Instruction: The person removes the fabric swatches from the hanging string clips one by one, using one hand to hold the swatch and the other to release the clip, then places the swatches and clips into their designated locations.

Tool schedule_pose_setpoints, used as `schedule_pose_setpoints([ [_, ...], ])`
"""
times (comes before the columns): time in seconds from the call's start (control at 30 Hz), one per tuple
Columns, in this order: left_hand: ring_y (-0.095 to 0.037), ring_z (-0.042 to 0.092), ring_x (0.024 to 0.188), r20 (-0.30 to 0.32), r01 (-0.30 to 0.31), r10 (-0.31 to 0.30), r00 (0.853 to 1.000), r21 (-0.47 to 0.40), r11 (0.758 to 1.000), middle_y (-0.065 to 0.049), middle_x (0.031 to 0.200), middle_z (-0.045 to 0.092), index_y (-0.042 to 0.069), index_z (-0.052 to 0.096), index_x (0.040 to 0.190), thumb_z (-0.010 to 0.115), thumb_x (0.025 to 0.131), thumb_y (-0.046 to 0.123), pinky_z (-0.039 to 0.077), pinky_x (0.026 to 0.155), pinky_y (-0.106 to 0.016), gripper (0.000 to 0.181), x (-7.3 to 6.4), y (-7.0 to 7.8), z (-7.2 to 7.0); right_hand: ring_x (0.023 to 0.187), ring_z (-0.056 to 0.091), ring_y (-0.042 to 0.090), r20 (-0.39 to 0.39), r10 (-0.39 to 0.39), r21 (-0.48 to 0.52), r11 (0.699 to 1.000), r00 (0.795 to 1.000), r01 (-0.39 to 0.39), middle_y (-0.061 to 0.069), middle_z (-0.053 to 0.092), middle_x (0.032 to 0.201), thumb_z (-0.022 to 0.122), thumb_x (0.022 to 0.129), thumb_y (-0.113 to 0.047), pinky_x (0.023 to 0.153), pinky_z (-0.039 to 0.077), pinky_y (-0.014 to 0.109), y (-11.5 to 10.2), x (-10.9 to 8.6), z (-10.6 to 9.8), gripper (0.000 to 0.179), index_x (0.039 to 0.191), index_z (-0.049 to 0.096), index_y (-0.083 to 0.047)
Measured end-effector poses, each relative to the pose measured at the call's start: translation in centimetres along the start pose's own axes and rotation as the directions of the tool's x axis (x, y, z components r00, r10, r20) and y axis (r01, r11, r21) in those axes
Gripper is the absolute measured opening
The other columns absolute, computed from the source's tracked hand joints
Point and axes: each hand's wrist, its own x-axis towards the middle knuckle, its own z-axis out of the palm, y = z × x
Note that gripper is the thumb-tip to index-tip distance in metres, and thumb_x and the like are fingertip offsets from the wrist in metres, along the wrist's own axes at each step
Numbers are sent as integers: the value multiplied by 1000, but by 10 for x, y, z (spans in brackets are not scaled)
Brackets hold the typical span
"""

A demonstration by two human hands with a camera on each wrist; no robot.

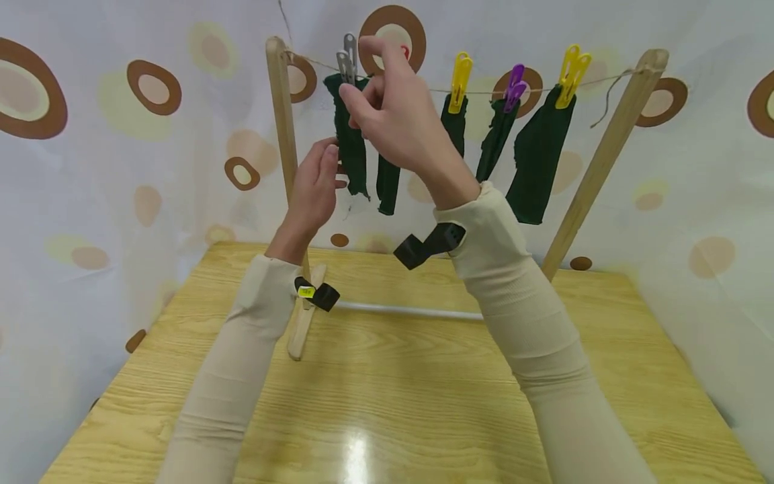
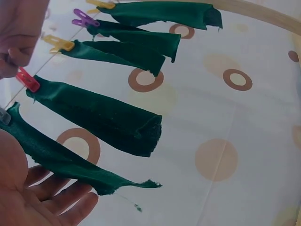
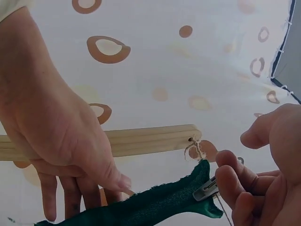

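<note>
A grey clothespin (image 1: 345, 66) clips a dark green cloth strip (image 1: 352, 151) to the string at the left end. My right hand (image 1: 402, 111) is raised beside this pin, thumb and index finger apart. In the right wrist view, the fingers of that hand (image 3: 263, 179) are right at the grey pin (image 3: 205, 189), loosely bent. Lower down, my left hand (image 1: 316, 178) touches the hanging strip with relaxed fingers. The left wrist view has those fingers (image 2: 66, 193) extended behind the strip (image 2: 70, 160), the thumb side in front hidden.
More green strips hang rightward from a red clothespin (image 2: 28, 80), yellow pins (image 1: 461, 82) and a purple pin (image 1: 514, 88). Wooden posts (image 1: 611, 154) hold the string at both ends. A white rod (image 1: 411, 311) runs low between them above the wooden table (image 1: 387, 390). Patterned fabric stands behind.
</note>
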Motion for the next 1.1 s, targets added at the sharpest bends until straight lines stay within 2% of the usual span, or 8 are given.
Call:
schedule_pose_setpoints([
  [0.13, -25, 52, 113, -4, 11, -11, 1000, -9, 1000, -15, 134, 51, 2, 40, 141, 36, 106, 23, 47, 99, -35, 41, 5, 1, -1, 72, 56, 11, 17, 48, -64, 997, 999, -47, 0, 58, 79, 52, 99, -27, 71, 48, 20, -8, 11, -1, 58, 148, 27, -11],
  [0.27, -23, 54, 110, -47, 0, -2, 999, -33, 999, -15, 128, 57, 0, 48, 133, 43, 104, 21, 46, 100, -31, 36, 9, 2, 0, 75, 58, 10, 22, 88, -95, 992, 996, -86, -3, 57, 79, 53, 99, -30, 77, 49, 18, -12, 22, 0, 59, 149, 26, -13],
  [0.47, -20, 57, 98, -106, 57, -60, 993, -29, 998, -11, 118, 67, 2, 62, 120, 44, 103, 22, 47, 90, -30, 32, 8, 6, 3, 72, 60, 7, -56, 159, -100, 981, 986, -164, -7, 55, 75, 53, 98, -32, 78, 51, 18, -11, 30, 3, 53, 145, 33, -16],
  [0.57, -19, 58, 95, -105, 88, -89, 991, -11, 996, -11, 116, 69, 3, 65, 117, 44, 103, 23, 48, 87, -30, 32, 6, 6, 4, 68, 60, 7, -82, 188, -88, 977, 979, -195, -7, 56, 73, 53, 98, -34, 76, 51, 18, -10, 31, 4, 51, 144, 37, -17],
  [0.7, -20, 59, 94, -89, 101, -103, 991, -31, 994, -13, 114, 69, 2, 66, 117, 45, 103, 22, 48, 87, -30, 32, 5, 5, 4, 70, 60, 8, -74, 215, -64, 973, 974, -220, -5, 59, 77, 55, 97, -35, 78, 51, 18, -8, 34, 5, 52, 143, 39, -17],
  [0.93, -21, 62, 92, -86, 110, -119, 989, -105, 988, -15, 110, 69, 1, 65, 117, 47, 102, 21, 49, 91, -31, 31, 2, 2, 3, 72, 60, 8, -101, 231, -48, 970, 968, -236, -3, 60, 81, 57, 96, -33, 77, 51, 20, -5, 38, 10, 45, 136, 46, -15],
  [1.1, -20, 65, 88, -95, 103, -121, 988, -181, 978, -15, 107, 70, 0, 66, 115, 49, 101, 19, 50, 93, -32, 29, 1, 0, 0, 75, 57, 8, -108, 221, -73, 971, 969, -230, -2, 58, 87, 57, 96, -34, 77, 51, 20, -4, 39, 10, 42, 132, 49, -13],
])
